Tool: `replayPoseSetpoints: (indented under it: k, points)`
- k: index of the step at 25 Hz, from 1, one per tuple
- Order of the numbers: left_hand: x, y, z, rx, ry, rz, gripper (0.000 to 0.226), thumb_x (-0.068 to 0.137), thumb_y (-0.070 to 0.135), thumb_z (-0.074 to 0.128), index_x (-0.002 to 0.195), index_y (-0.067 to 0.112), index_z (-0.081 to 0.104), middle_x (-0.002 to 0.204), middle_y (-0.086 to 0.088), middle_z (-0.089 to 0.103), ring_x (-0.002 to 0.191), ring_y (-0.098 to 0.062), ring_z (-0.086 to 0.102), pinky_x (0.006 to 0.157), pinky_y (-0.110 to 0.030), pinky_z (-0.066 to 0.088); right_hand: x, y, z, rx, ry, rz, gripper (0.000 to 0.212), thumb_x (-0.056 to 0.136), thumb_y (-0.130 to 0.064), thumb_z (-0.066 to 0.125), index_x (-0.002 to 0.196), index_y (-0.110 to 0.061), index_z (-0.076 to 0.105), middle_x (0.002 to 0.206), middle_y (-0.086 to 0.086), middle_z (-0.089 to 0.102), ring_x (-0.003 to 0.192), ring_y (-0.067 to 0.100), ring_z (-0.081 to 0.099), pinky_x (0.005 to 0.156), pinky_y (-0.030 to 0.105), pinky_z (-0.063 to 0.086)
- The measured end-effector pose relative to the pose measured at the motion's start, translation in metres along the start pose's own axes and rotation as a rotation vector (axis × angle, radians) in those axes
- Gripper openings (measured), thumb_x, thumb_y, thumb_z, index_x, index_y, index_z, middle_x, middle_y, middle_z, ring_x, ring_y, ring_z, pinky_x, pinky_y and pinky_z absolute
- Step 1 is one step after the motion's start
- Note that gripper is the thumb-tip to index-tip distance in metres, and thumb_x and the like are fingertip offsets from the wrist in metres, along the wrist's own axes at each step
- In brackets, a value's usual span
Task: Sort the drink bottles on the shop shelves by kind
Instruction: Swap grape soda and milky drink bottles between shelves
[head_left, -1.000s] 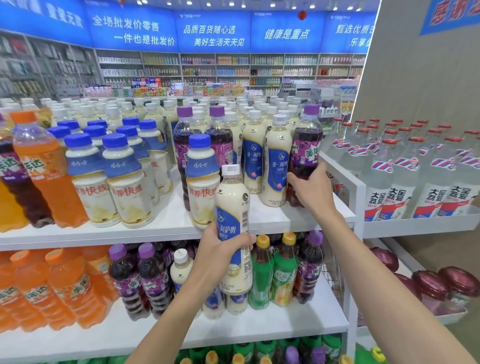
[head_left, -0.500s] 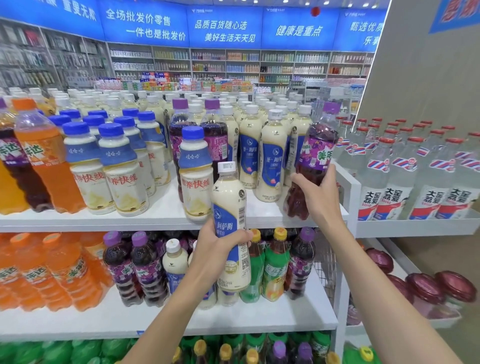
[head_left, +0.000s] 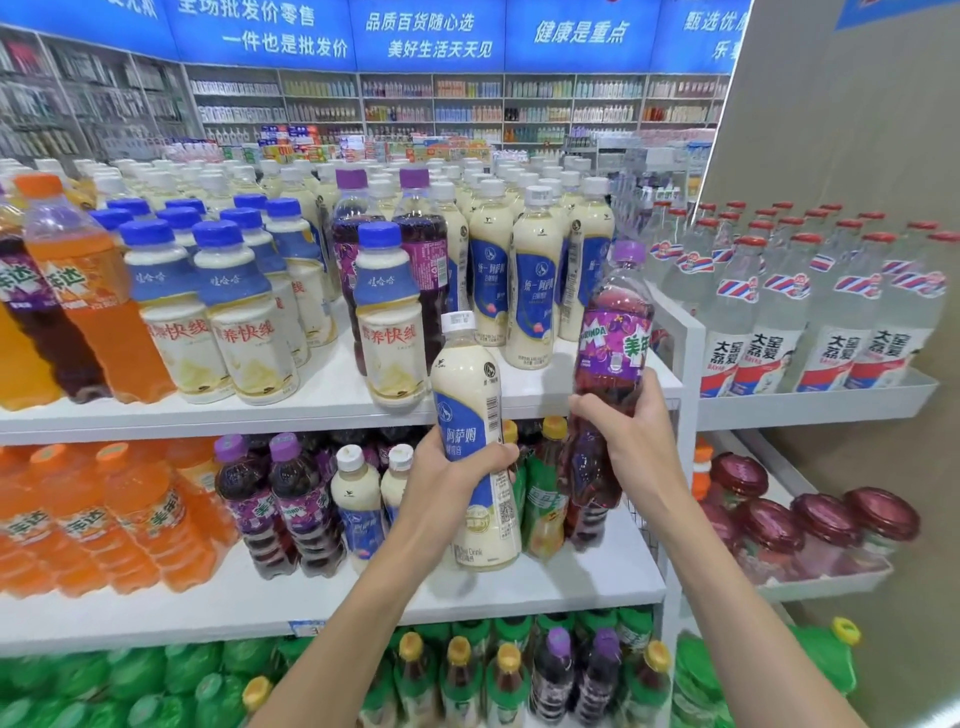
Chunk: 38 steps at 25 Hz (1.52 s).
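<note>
Cream-coloured plastic bottle with white cap and blue label (head_left: 470, 395) is gripped at mid-body by the left hand (head_left: 447, 488), fingers wrapped round the label; it is held upright, off the shelves. Clear plastic bottle of dark grape soda with purple cap (head_left: 615, 322) is gripped round its lower half by the right hand (head_left: 631, 431), top tilted slightly right, just beside the cream bottle. Matching cream bottles (head_left: 535, 291) are seen above and behind both sets of fingers on the white upper shelf (head_left: 311, 410). Matching grape bottles (head_left: 291, 499) are seen left of the left fingers, one shelf down.
</note>
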<state>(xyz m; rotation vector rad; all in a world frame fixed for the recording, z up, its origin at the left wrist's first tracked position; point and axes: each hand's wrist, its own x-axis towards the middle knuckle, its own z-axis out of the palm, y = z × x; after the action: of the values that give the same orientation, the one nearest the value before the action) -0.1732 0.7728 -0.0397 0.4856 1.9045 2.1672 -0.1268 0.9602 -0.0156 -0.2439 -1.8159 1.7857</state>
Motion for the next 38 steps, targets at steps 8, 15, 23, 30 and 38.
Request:
replayPoseSetpoints:
  k: [8, 15, 23, 30, 38]
  points:
    - [-0.009, -0.003, -0.026, -0.138, -0.084, -0.084, 0.049, 0.062, 0.035, 0.079, 0.102, 0.009, 0.065, 0.083, -0.008, 0.073, 0.076, -0.026, 0.072, 0.075, -0.047, 0.058, -0.050, 0.016, 0.024, 0.048, 0.003, 0.138, 0.045, 0.087, -0.010, 0.077, 0.124, -0.022, 0.054, 0.106, 0.000, 0.072, 0.091, 0.011, 0.073, 0.072, 0.025, 0.056]
    - [-0.015, -0.015, -0.032, -0.075, -0.188, -0.100, 0.039, 0.080, 0.036, 0.074, 0.110, 0.015, 0.063, 0.080, 0.010, 0.073, 0.072, -0.007, 0.070, 0.068, -0.026, 0.054, -0.077, 0.038, 0.023, 0.000, 0.020, 0.173, 0.041, 0.086, -0.007, 0.078, 0.117, -0.021, 0.056, 0.085, -0.013, 0.072, 0.081, 0.010, 0.071, 0.069, 0.027, 0.055]
    - [-0.007, -0.007, 0.011, -0.029, -0.055, -0.083, 0.047, 0.076, 0.036, 0.086, 0.115, 0.015, 0.070, 0.105, -0.006, 0.079, 0.092, -0.023, 0.076, 0.087, -0.045, 0.059, -0.070, 0.044, -0.015, 0.013, 0.020, 0.183, 0.040, 0.084, -0.007, 0.081, 0.113, -0.021, 0.058, 0.086, -0.007, 0.072, 0.080, 0.012, 0.069, 0.070, 0.029, 0.056]
    - [0.038, 0.019, 0.093, 0.042, 0.055, 0.061, 0.027, 0.086, 0.017, 0.082, 0.110, 0.007, 0.074, 0.101, -0.003, 0.081, 0.088, -0.014, 0.075, 0.078, -0.029, 0.060, -0.040, 0.042, -0.077, 0.034, -0.088, 0.162, 0.047, 0.084, -0.006, 0.079, 0.120, -0.027, 0.059, 0.110, -0.003, 0.076, 0.104, 0.017, 0.071, 0.093, 0.041, 0.055]
    - [0.115, 0.043, 0.152, 0.188, 0.216, 0.249, 0.032, 0.085, 0.020, 0.084, 0.112, 0.012, 0.067, 0.104, 0.003, 0.078, 0.086, -0.006, 0.075, 0.067, -0.022, 0.057, -0.002, 0.035, -0.123, 0.026, -0.176, 0.154, 0.047, 0.083, -0.008, 0.081, 0.115, -0.034, 0.059, 0.101, -0.011, 0.074, 0.096, 0.009, 0.071, 0.083, 0.031, 0.052]
